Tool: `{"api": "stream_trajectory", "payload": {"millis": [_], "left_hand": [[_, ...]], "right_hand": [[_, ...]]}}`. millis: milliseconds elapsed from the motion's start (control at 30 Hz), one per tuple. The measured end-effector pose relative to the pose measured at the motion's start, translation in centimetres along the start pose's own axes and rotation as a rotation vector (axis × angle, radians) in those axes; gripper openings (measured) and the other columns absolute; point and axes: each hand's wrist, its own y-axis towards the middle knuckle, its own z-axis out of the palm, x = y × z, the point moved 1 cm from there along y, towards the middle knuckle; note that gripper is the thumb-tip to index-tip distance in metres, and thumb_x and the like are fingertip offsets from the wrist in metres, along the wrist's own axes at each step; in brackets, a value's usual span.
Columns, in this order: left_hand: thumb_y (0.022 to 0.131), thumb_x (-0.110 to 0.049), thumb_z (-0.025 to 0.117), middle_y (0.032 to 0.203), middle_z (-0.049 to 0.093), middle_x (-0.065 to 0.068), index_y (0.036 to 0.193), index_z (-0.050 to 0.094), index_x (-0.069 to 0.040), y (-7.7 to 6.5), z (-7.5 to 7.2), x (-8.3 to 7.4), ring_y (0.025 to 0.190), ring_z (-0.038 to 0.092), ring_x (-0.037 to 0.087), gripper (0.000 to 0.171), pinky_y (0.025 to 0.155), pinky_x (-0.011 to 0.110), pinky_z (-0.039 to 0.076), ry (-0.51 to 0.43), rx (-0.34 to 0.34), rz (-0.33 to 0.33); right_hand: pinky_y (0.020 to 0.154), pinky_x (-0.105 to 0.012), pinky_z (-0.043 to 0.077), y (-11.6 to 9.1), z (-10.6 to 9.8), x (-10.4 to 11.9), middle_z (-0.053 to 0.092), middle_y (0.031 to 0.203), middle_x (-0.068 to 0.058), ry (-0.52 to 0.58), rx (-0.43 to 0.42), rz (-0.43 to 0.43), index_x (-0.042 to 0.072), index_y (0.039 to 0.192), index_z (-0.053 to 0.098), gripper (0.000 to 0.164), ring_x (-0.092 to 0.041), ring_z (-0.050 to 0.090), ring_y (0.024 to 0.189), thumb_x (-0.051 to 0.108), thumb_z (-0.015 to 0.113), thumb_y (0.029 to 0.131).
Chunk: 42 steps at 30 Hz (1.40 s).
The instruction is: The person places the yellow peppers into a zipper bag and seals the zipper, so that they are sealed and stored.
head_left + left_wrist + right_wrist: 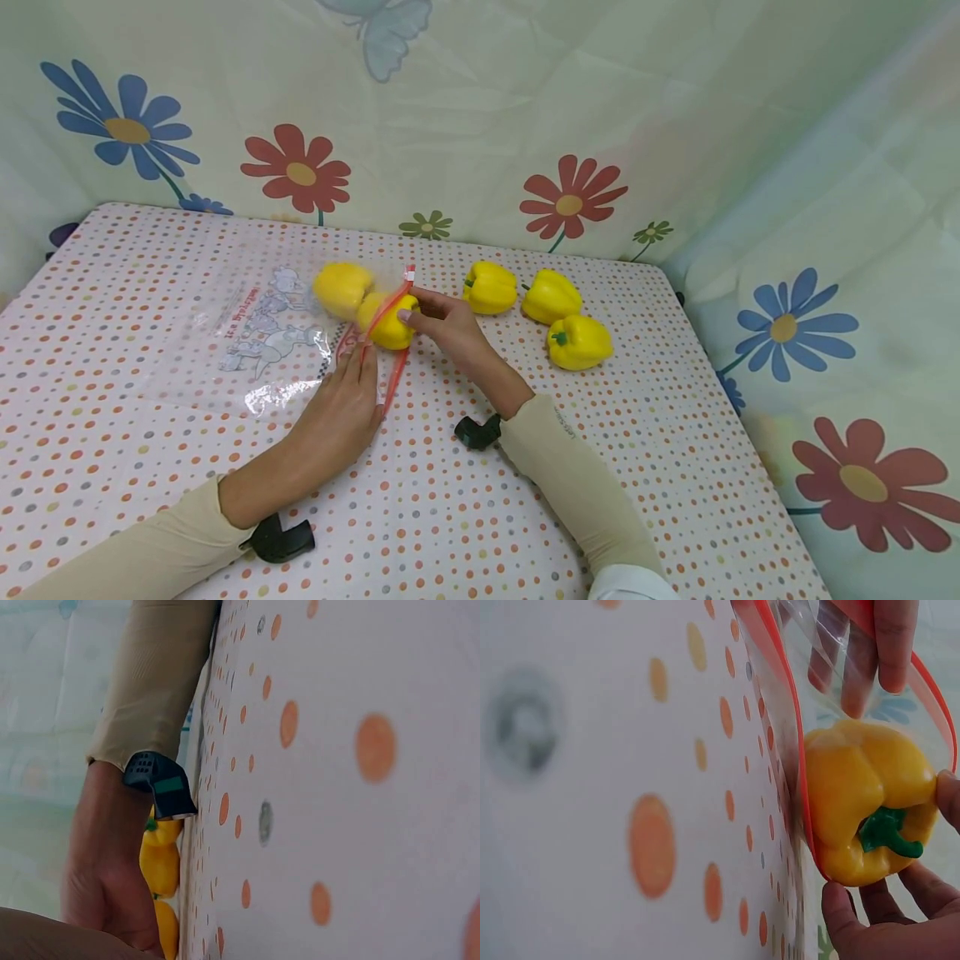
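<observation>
- Beige left sleeve point(142, 546) and beige right sleeve point(577, 483) lie nearest the camera, a white cuff point(630, 583) at the right one's near end.
- Black wrist devices point(281, 540) sit one by each wrist.
- Right hand point(457, 333): its grip is clamped on a yellow front pepper point(397, 332), thumb on one side and fingers on the other.
- That front pepper is at the mouth of a clear bag point(281, 333), partly inside the red strip point(395, 385) edging it; its green stem point(889, 832) points out of the opening.
- Left hand point(337, 408) lies over the bag's edge, fingers fairly straight on the film. Its thumb is hidden, so I cannot tell whether this grip pinches the plastic or only rests on it.
- Farther inside the bag, a second yellow pepper point(341, 289) lies beside the first.
- Three loose peppers point(552, 296) lie close together right of the bag, on the bench point(420, 517) with its dotted cover.
- Behind hangs a pale curtain point(450, 125) printed with flowers and a butterfly.
</observation>
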Motion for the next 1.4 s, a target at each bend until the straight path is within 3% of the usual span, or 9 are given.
{"api": "stream_trajectory", "payload": {"millis": [267,400,567,733,933,1400], "left_hand": [[0.081,-0.008,0.076,0.141,0.034,0.041,0.139,0.03,0.022,0.0,-0.1,0.0,0.127,0.041,0.051,0.079,0.096,0.058,0.041,-0.007,0.016,-0.01],[0.081,-0.007,0.076,0.141,0.033,0.042,0.139,0.03,0.022,0.0,-0.1,0.0,0.127,0.041,0.052,0.08,0.096,0.059,0.041,-0.007,0.013,-0.01],[0.08,-0.008,0.077,0.14,0.033,0.043,0.139,0.03,0.022,-0.1,-0.1,-0.1,0.126,0.041,0.053,0.081,0.095,0.059,0.041,-0.011,0.005,-0.008],[0.081,-0.007,0.075,0.14,0.034,0.042,0.139,0.03,0.022,0.0,-0.1,-0.1,0.126,0.041,0.052,0.079,0.095,0.059,0.041,-0.015,0.007,-0.004],[0.081,-0.008,0.077,0.14,0.035,0.042,0.138,0.03,0.022,0.0,-0.1,0.0,0.126,0.042,0.052,0.08,0.096,0.058,0.041,-0.007,0.008,-0.003],[0.081,-0.009,0.076,0.139,0.037,0.041,0.137,0.033,0.022,0.0,0.0,0.0,0.127,0.042,0.05,0.077,0.094,0.058,0.043,0.01,0.005,0.002]], "right_hand": [[0.093,-0.029,0.048,0.0,-0.1,0.2,0.06,0.126,0.003,-0.089,-0.004,0.044,0.018,0.136,0.058,0.05,-0.017,0.055,0.113,0.034,0.07,0.09],[0.097,-0.032,0.046,-0.4,-0.7,0.6,0.058,0.131,0.005,-0.067,0.021,0.086,0.019,0.139,0.056,0.045,-0.015,0.056,0.115,0.033,0.062,0.096],[0.1,-0.033,0.043,-1.1,-1.9,0.9,0.057,0.135,-0.002,0.108,0.008,0.06,0.004,0.14,0.051,0.04,-0.015,0.054,0.123,0.02,0.047,0.104],[0.096,-0.035,0.046,-1.8,-2.7,0.7,0.061,0.128,-0.014,0.279,0.018,0.076,-0.009,0.134,0.051,0.038,-0.025,0.059,0.118,0.013,0.041,0.105],[0.097,-0.04,0.045,-1.9,-2.7,0.3,0.058,0.132,-0.017,0.373,0.092,0.123,-0.008,0.134,0.052,0.038,-0.032,0.056,0.121,0.013,0.04,0.105],[0.101,-0.044,0.041,-0.9,-2.5,0.1,0.056,0.133,-0.021,0.471,0.134,0.136,-0.009,0.135,0.05,0.039,-0.034,0.053,0.124,0.013,0.037,0.105]]}}
